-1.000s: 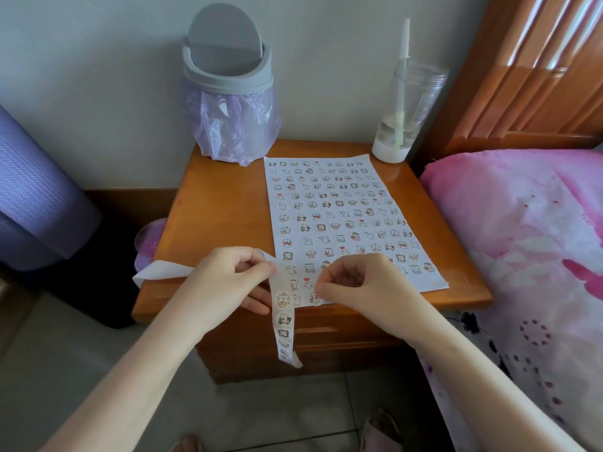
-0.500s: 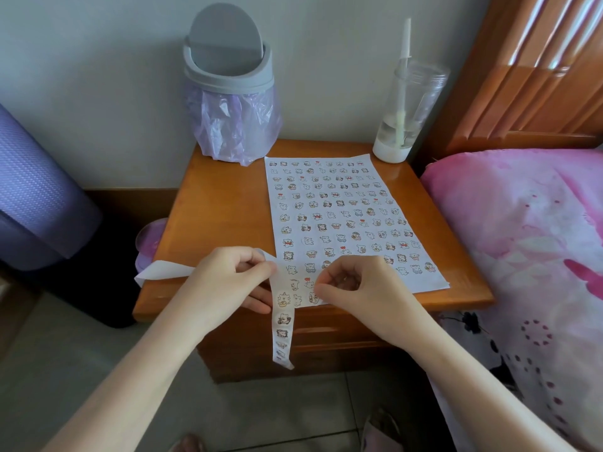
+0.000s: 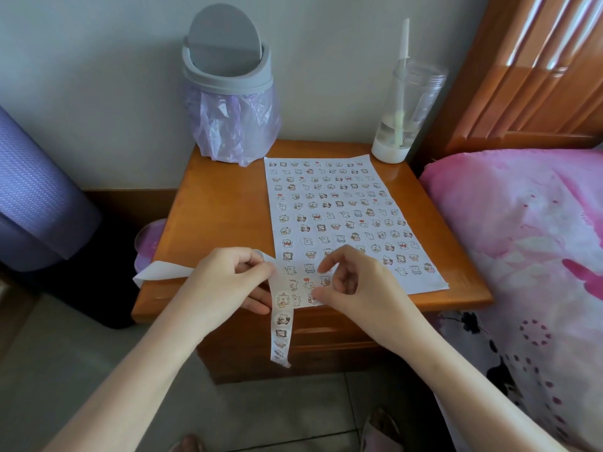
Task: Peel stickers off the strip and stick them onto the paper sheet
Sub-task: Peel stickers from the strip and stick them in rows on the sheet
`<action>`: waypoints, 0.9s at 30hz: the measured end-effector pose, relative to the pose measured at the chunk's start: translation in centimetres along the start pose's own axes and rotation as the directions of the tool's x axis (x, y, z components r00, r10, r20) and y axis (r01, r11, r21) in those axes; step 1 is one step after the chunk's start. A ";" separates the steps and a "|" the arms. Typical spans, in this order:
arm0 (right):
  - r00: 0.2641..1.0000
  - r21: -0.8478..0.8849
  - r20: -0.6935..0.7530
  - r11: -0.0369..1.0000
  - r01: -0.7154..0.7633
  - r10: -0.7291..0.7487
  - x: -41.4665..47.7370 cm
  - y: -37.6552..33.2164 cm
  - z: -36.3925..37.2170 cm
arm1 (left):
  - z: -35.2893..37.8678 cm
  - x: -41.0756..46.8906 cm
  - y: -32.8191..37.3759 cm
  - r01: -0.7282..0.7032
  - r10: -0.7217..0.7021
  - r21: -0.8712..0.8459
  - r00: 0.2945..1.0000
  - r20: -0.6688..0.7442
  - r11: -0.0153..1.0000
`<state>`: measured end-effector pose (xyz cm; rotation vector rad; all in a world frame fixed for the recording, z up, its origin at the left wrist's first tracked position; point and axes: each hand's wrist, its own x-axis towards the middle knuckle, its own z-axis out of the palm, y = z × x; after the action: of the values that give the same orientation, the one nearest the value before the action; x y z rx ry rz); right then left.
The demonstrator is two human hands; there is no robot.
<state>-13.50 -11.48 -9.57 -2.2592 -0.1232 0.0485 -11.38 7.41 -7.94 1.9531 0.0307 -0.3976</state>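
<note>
Sticker strip (image 3: pixel 281 321): hangs straight down over the front edge of the nightstand (image 3: pixel 222 207), just left of the paper sheet's near-left corner. Cartoon stickers show on the hanging length. Its lower end is free, in front of the drawer face.

Left hand (image 3: pixel 228 282): thumb and forefinger pinch the strip at the top of the hanging part, above the front edge. The other fingers are curled underneath. A blank backing tail (image 3: pixel 163 272) runs from behind this hand to the left and sticks out past the nightstand's left edge.

Right hand (image 3: pixel 359 285): over the near-left part of the paper sheet (image 3: pixel 424 281). Thumb (image 3: pixel 317 293) tip rests on the sheet by its front edge; forefinger (image 3: pixel 326 259) is arched above, tip apart from the thumb. The remaining fingers are loosely curled. Cannot tell whether a sticker is on a fingertip.

Paper sheet: lies flat on the right half of the nightstand, running from the front edge almost to the back edge, filled with rows of small stickers (image 3: pixel 326 203).

Back-left corner: grey swing-lid bin (image 3: pixel 228 76) with a purple liner (image 3: pixel 228 132).
Back-right corner: clear cup (image 3: pixel 408 106) with a straw (image 3: pixel 404 44), a little liquid inside.

Right of the nightstand: pink bed cover (image 3: pixel 522 239), wooden headboard (image 3: pixel 538 76) behind it.
Left: purple rolled mat (image 3: pixel 36 190).
</note>
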 end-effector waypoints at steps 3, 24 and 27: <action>1.000 0.005 -0.001 1.000 -0.018 0.018 0.3 0.2 -0.1 | 0.0 0.0 0.0 -0.003 0.003 0.010 1.000 -0.002 1.000; 0.998 -0.048 0.063 0.999 0.007 -0.004 0.3 0.3 -0.3 | -0.1 -0.1 0.2 -0.007 0.008 0.031 0.999 -0.041 0.999; 0.998 -0.062 0.066 0.998 0.007 -0.003 0.3 0.4 -0.3 | -0.1 -0.1 0.2 -0.004 0.005 0.025 0.999 -0.036 1.000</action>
<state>-13.12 -11.92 -9.63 -2.3206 -0.1676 0.1186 -11.43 7.41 -7.73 1.9843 0.0443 -0.3616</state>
